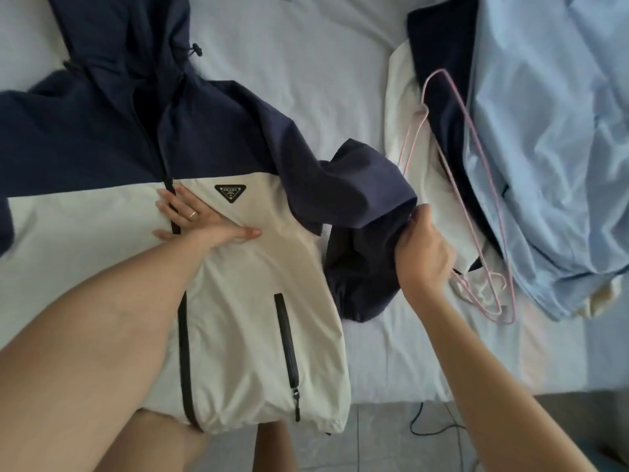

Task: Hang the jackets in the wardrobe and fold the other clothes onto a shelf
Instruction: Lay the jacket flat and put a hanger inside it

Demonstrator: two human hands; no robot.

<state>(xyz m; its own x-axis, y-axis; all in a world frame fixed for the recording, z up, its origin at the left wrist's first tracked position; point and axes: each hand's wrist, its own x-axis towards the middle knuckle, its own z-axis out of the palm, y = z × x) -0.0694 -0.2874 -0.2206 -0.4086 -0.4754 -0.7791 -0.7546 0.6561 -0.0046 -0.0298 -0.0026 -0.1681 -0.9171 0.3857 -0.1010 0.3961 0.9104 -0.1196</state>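
Navy-and-cream jacket (238, 301) lies front-up on bed (306, 80), near left. My left hand (194, 216) presses flat on its chest by the zip, fingers straight; my right hand (423, 253) pinches its navy sleeve (360, 199) end. Pink hangers (476, 185) lie right.

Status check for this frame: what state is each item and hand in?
Jacket: spread front-up on the bed, not hung.
Left hand: flat, pressing the jacket's chest.
Right hand: gripping the navy sleeve.
Pink hangers: lying loose, holding nothing.
Light blue garment: crumpled, unfolded.
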